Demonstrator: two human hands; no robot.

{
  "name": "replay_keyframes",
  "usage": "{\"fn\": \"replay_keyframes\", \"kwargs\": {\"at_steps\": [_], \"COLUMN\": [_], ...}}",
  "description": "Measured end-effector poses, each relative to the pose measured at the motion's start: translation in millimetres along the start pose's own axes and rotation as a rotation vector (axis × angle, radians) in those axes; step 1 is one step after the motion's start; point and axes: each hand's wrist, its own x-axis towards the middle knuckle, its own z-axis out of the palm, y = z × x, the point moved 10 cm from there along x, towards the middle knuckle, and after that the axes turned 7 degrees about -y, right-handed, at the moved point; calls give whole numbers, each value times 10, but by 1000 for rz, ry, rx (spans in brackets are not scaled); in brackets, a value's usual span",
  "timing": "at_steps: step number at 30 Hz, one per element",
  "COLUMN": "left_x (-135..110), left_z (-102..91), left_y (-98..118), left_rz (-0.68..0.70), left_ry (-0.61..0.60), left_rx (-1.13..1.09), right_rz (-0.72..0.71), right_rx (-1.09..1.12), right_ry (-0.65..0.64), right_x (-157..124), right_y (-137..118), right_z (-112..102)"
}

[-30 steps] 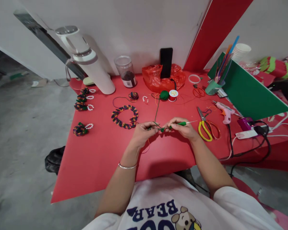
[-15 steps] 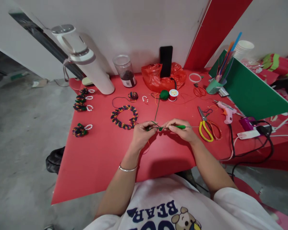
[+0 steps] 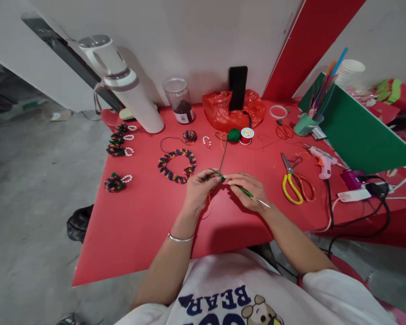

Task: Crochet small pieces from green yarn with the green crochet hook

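My left hand [image 3: 202,185] pinches a small piece of green crochet work [image 3: 222,178], with green yarn lying over the fingers. My right hand [image 3: 248,191] is closed on a crochet hook [image 3: 246,191] with a green grip; its tip meets the green work and its metal end points down to the right. A strand of yarn leads back from the work to the green yarn ball [image 3: 234,135]. An orange thread hangs below my left hand. Just left of that hand lies a multicoloured crocheted ring [image 3: 177,166] on the red table [image 3: 138,234].
Scissors with yellow and orange handles [image 3: 293,181] and a pink glue gun [image 3: 322,162] lie to the right, near a power strip [image 3: 353,194]. Behind stand a jar [image 3: 180,101], a white flask [image 3: 135,97] and a phone [image 3: 237,88]. Pompoms with bead loops [image 3: 114,183] line the left.
My right hand has turned the crochet hook from nearly level to slanting down to the right. The left hand keeps its hold on the green work. The view has shifted slightly.
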Motion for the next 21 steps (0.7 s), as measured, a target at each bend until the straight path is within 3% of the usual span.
{"fn": "replay_keyframes", "kwargs": {"at_steps": [12, 17, 21], "left_x": [-30, -38, -69], "left_z": [2, 143, 196], "left_y": [30, -113, -177], "left_rz": [9, -191, -326], "left_ry": [17, -161, -301], "left_rx": [-90, -243, -251], "right_rz": [-94, -116, -119], "right_rx": [-275, -180, -44], "right_ry": [23, 52, -13], "right_x": [-51, -43, 17], "right_y": [-128, -120, -63], "right_z": [138, 77, 10]}}
